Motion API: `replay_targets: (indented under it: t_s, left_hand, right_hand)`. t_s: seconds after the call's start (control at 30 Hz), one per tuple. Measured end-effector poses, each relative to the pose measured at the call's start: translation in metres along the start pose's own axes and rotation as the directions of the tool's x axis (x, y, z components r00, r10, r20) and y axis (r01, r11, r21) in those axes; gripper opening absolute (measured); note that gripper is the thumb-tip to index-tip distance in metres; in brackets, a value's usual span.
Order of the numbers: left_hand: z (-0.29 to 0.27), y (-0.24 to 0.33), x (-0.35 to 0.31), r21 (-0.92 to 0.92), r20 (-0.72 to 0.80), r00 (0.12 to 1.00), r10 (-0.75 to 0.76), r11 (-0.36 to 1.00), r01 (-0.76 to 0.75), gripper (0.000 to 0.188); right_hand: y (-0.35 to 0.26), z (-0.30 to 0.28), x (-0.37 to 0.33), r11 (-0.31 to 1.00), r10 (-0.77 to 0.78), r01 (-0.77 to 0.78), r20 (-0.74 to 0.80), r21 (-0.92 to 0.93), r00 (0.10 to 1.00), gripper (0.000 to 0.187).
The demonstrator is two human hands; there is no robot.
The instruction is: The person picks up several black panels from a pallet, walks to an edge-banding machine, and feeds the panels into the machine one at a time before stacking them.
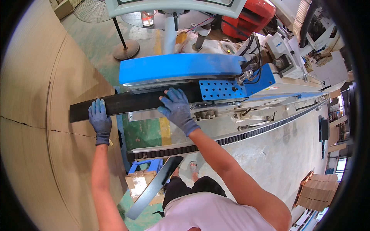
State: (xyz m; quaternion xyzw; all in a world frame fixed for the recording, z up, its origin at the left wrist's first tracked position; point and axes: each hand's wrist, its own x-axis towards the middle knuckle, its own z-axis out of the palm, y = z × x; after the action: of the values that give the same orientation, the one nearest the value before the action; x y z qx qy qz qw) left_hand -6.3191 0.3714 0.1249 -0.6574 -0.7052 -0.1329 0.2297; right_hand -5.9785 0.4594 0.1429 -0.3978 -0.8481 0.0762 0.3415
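A long black board (133, 101) lies lengthwise in front of the blue guard of a machine, and its right end runs under a blue perforated plate (221, 90). My left hand (100, 118), in a grey-blue glove, holds the board near its left end, fingers over the top and thumb hidden from sight. On the board's middle part rests my right hand (177, 109), gloved alike, its fingers spread and pressed on the surface near the edge.
The long blue guard (179, 68) stands behind the board. Stacked large wooden panels (73, 96) rise at my left. A black roller rail (231, 139) crosses in front of me. Below it, another dark board (154, 188) leans over a cardboard box (140, 184). A fan base (126, 50) stands beyond.
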Motion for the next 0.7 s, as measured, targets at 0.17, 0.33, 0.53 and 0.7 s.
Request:
replay_targets:
  t_s: [0.17, 0.33, 0.53, 0.7]
  left_hand:
    - [-0.038, -0.005, 0.02, -0.174, 0.177, 0.982, 0.07, 0.984, -0.039, 0.063]
    - [-0.047, 0.011, 0.029, -0.432, 0.196, 0.953, 0.229, 0.893, -0.125, 0.05]
    - [-0.037, 0.09, 0.057, -0.375, 0.133, 0.951, 0.28, 0.902, -0.213, 0.048]
    - [-0.036, 0.098, 0.049, -0.329, 0.121, 0.954, 0.276, 0.917, -0.223, 0.049]
  right_hand:
    - [0.012, 0.0, -0.002, 1.0, -0.003, 0.003, -0.005, 0.012, 1.0, 0.037]
    - [0.005, -0.002, 0.004, 0.999, 0.022, -0.024, 0.036, 0.049, 0.999, 0.037]
    - [0.016, 0.003, 0.0, 0.998, -0.049, 0.049, -0.003, 0.039, 0.999, 0.032]
    - [0.02, 0.002, -0.002, 0.996, -0.055, 0.051, 0.043, 0.079, 0.998, 0.031]
